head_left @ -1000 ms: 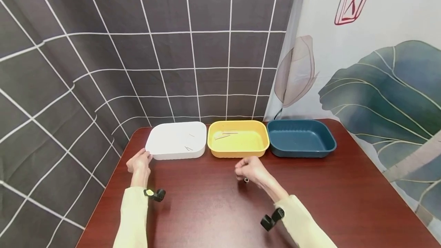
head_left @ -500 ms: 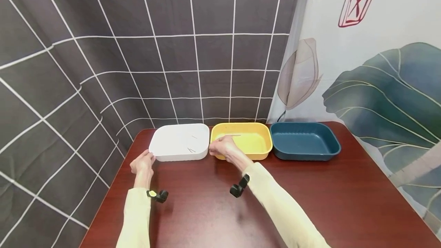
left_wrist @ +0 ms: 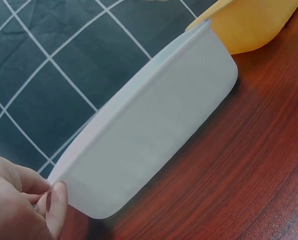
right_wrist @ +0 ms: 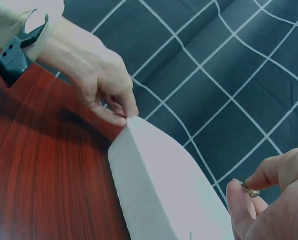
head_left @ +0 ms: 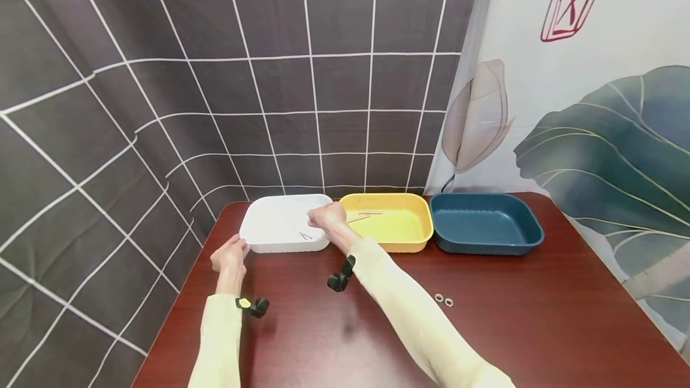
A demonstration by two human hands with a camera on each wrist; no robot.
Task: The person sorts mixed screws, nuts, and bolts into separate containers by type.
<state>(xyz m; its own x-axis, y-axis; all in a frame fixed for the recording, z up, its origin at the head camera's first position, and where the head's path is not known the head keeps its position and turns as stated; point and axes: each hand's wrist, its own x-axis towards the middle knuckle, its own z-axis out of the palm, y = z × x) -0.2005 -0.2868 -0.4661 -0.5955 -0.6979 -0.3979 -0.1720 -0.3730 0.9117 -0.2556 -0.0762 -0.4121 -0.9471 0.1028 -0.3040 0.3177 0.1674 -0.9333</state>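
Observation:
My left hand (head_left: 229,255) pinches the near left corner of the white tray (head_left: 275,249), thumb and fingers on its rim, as the left wrist view shows. Over the right part of that tray is my right hand (head_left: 330,220). In the right wrist view it pinches a small metal piece (right_wrist: 248,189) between thumb and fingers; its exact kind is unclear. Thin metal pins (head_left: 305,236) lie inside the white tray. The fingertips of the right hand are hard to see from the head view.
A yellow tray (head_left: 399,247) with a few thin sticks (head_left: 371,212) stands beside the white one, and a dark blue tray (head_left: 487,248) to its right. Two small metal rings (head_left: 439,297) lie on the red-brown table (head_left: 302,328), near the right forearm. A grid-patterned cloth (head_left: 345,82) hangs behind.
My right hand has moved left and away from me, from the table before the yellow tray to above the white tray. The left hand keeps hold of the white tray's corner.

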